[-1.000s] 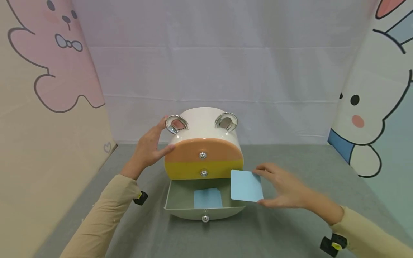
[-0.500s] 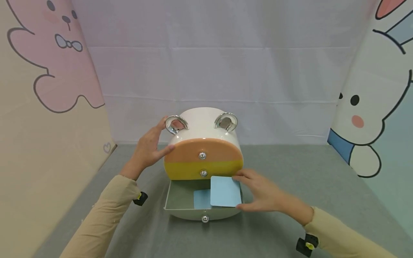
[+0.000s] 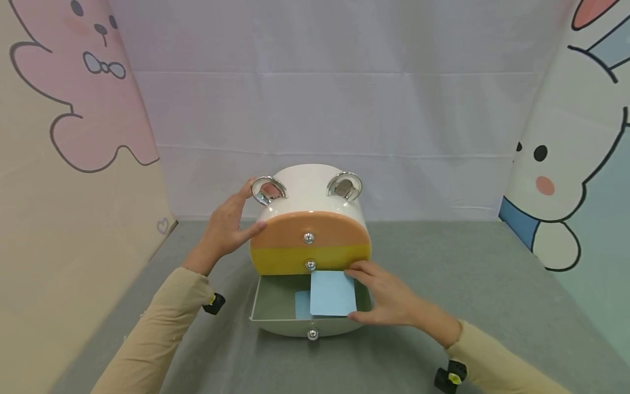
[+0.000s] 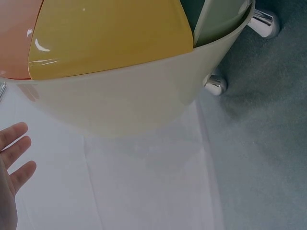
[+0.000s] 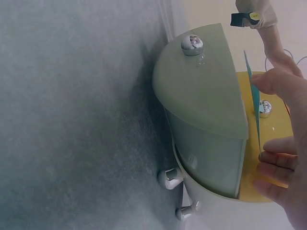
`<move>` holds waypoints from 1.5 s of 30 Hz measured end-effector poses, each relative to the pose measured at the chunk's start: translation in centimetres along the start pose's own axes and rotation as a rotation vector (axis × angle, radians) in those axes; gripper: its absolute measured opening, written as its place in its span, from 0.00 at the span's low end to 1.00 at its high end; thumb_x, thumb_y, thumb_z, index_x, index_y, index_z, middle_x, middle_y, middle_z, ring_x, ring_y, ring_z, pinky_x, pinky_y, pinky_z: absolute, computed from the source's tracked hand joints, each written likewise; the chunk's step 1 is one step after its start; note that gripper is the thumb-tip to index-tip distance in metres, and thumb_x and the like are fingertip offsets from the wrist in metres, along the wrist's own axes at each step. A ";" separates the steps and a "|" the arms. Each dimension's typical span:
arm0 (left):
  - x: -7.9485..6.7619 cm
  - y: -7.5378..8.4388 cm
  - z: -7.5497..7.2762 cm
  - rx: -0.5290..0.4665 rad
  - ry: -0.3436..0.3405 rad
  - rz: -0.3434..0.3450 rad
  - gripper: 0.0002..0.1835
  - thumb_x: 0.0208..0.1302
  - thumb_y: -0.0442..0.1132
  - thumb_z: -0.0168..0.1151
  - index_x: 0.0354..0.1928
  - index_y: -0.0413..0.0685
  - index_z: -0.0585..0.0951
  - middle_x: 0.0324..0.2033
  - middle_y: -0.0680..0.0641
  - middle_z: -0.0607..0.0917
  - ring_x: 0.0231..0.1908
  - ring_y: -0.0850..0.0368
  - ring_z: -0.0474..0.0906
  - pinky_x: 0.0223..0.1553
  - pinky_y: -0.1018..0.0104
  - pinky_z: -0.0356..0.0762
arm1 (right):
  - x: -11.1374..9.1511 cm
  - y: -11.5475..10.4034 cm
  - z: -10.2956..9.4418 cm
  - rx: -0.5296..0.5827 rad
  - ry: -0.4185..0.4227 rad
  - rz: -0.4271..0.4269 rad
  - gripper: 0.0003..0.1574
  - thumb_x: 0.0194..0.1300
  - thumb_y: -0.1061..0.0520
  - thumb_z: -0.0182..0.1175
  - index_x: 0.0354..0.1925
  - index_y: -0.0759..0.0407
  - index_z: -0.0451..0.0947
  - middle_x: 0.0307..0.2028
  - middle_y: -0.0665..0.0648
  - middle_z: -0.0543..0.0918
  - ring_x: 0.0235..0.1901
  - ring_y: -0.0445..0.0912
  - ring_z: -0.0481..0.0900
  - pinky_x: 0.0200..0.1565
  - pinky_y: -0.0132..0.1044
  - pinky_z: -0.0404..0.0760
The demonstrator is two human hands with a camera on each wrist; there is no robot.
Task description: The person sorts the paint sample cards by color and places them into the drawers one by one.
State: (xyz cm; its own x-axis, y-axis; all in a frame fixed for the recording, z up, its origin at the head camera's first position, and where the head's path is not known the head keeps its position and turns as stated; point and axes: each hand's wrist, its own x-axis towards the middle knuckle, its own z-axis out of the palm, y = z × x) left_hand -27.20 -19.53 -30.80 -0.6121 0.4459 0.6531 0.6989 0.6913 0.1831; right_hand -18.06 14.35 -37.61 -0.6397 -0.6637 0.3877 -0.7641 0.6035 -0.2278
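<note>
A small rounded drawer box (image 3: pixel 307 189) with an orange front, a yellow front and silver ring ears stands mid-table in the head view. Its bottom green drawer (image 3: pixel 276 293) is pulled out. My right hand (image 3: pixel 391 301) pinches a light blue square card (image 3: pixel 333 294) by its right edge, thumb at the near corner and fingers at the far one. In the right wrist view the card (image 5: pixel 254 98) appears edge-on, above the drawer's rim. Another blue card (image 3: pixel 302 304) lies inside the drawer, partly covered in view. My left hand (image 3: pixel 225 229) rests against the box's left side, fingers extended.
Silver knobs (image 3: pixel 308 238) sit on the drawer fronts, and silver feet (image 5: pixel 171 178) show beneath the box. Grey cloth covers the table (image 3: pixel 443 246). A white curtain (image 3: pixel 418 137) hangs behind, with cartoon-printed panels on both sides.
My right hand has carried the blue card leftward, from beside the drawer's right edge to over its middle, overlapping the card inside. The left hand and box have stayed still.
</note>
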 end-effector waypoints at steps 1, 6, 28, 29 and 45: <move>0.0 0.0 0.0 0.001 0.002 0.000 0.49 0.55 0.73 0.41 0.71 0.50 0.48 0.59 0.38 0.70 0.57 0.42 0.66 0.53 0.43 0.65 | 0.0 0.0 0.1 0.004 0.002 0.005 0.45 0.45 0.38 0.67 0.55 0.63 0.70 0.54 0.55 0.70 0.52 0.46 0.69 0.51 0.42 0.73; 0.0 -0.1 0.0 0.000 0.011 0.002 0.49 0.55 0.73 0.40 0.71 0.50 0.48 0.59 0.38 0.70 0.57 0.42 0.67 0.53 0.43 0.65 | 0.1 0.0 0.9 0.033 0.003 0.041 0.46 0.45 0.39 0.67 0.56 0.63 0.69 0.55 0.54 0.70 0.53 0.46 0.68 0.51 0.43 0.73; 0.0 -0.2 0.2 -0.003 0.017 0.004 0.49 0.55 0.74 0.40 0.70 0.49 0.49 0.58 0.38 0.71 0.56 0.42 0.67 0.52 0.43 0.66 | -0.3 -0.2 1.1 0.146 0.068 0.072 0.43 0.45 0.45 0.70 0.56 0.63 0.69 0.55 0.56 0.71 0.54 0.48 0.69 0.53 0.46 0.71; 0.0 -0.2 0.2 -0.004 0.015 0.003 0.49 0.55 0.73 0.40 0.70 0.49 0.49 0.58 0.37 0.71 0.56 0.42 0.67 0.52 0.43 0.66 | -0.4 -0.2 1.0 0.146 0.075 0.071 0.43 0.44 0.45 0.70 0.56 0.63 0.69 0.54 0.56 0.71 0.54 0.49 0.69 0.53 0.46 0.71; 0.1 -0.2 0.2 -0.013 0.012 0.011 0.48 0.56 0.73 0.40 0.71 0.50 0.48 0.59 0.38 0.70 0.56 0.42 0.67 0.53 0.44 0.65 | -2.3 -1.5 0.3 0.185 0.349 0.005 0.28 0.46 0.52 0.71 0.46 0.59 0.74 0.40 0.51 0.77 0.39 0.44 0.75 0.38 0.36 0.78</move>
State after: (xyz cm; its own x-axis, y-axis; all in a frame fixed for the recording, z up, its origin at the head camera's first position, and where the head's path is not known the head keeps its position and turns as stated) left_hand -27.50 -19.56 -30.90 -0.6001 0.4466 0.6636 0.7104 0.6788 0.1856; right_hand -15.44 14.87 -38.40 -0.6012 -0.4516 0.6592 -0.7834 0.4956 -0.3750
